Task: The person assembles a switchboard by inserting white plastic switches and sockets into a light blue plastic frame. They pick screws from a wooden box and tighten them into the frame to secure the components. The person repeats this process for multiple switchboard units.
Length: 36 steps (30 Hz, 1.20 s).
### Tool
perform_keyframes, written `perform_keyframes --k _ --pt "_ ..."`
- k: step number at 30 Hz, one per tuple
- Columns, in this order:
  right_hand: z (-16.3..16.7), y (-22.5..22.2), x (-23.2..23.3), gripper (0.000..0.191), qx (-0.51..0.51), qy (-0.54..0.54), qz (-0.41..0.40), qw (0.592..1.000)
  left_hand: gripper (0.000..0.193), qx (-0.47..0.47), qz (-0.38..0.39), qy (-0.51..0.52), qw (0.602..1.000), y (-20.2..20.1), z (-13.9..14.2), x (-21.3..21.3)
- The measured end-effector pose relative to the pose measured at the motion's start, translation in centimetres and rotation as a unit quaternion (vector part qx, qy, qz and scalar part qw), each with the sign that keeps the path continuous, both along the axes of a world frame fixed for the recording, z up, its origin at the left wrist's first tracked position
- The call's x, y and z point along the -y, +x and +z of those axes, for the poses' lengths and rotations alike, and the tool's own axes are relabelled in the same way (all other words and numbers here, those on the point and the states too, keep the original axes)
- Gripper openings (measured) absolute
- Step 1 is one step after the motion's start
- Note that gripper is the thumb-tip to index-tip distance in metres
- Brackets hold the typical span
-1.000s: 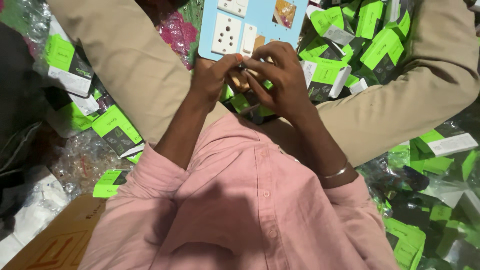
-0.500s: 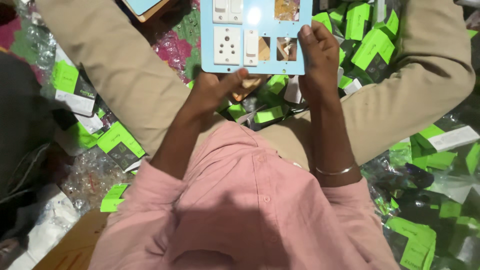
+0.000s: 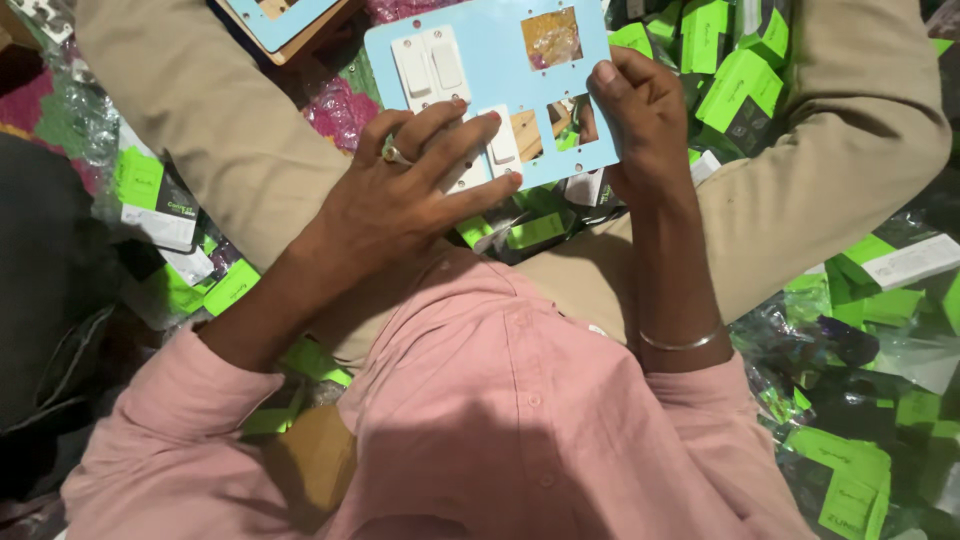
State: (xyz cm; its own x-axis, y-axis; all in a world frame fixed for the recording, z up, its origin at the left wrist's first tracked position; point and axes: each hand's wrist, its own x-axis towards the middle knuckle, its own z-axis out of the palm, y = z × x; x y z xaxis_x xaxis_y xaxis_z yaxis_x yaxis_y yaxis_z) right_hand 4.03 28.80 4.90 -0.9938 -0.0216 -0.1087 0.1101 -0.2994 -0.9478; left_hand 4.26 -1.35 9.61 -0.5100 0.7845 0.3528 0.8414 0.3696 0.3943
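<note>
My left hand (image 3: 400, 200) had moved up onto the plate (image 3: 490, 90), fingers spread flat over its white switches (image 3: 430, 65). My right hand (image 3: 645, 115) gripped the plate's right edge, above green boxes (image 3: 730, 70).

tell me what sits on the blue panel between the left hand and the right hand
In the head view, a small white switch and an open cutout lie between the left hand and right hand on the blue panel.

Small green boxes (image 3: 735, 85) are heaped around the tan trousers (image 3: 200, 120). A second blue panel (image 3: 285, 20) is seen above them, and pink wrapping (image 3: 340, 110) is tucked between the trouser legs.
</note>
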Motion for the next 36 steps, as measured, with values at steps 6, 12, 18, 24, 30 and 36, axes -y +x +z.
perform_keyframes --k 6,12,18,24,30,36 --pt "-0.2 0.1 -0.1 0.033 0.025 -0.014 0.011 1.000 0.052 -0.107 0.002 0.002 0.994 -0.7 -2.3 -0.1" --pt "-0.9 -0.1 -0.6 0.032 0.082 0.004 0.014 0.997 0.042 -0.051 -0.005 0.039 0.998 -1.2 -3.7 -0.7" --pt "-0.7 -0.9 -0.9 0.030 0.172 -0.019 -0.019 0.985 0.047 0.137 0.014 0.100 0.985 0.0 -3.4 -1.6" --pt "0.0 -1.5 -1.4 0.039 0.096 0.085 0.001 0.992 0.047 0.592 0.035 0.376 0.711 0.7 -5.2 -2.7" --pt "-3.6 -1.5 -3.4 0.027 -0.023 0.222 -0.086 0.971 0.053 0.702 0.034 0.500 0.506 1.9 -11.1 -4.2" --pt "-4.6 -4.8 -2.7 0.039 -0.213 0.397 -0.112 0.886 0.053 0.734 0.012 0.631 0.252 0.6 -14.8 -7.0"
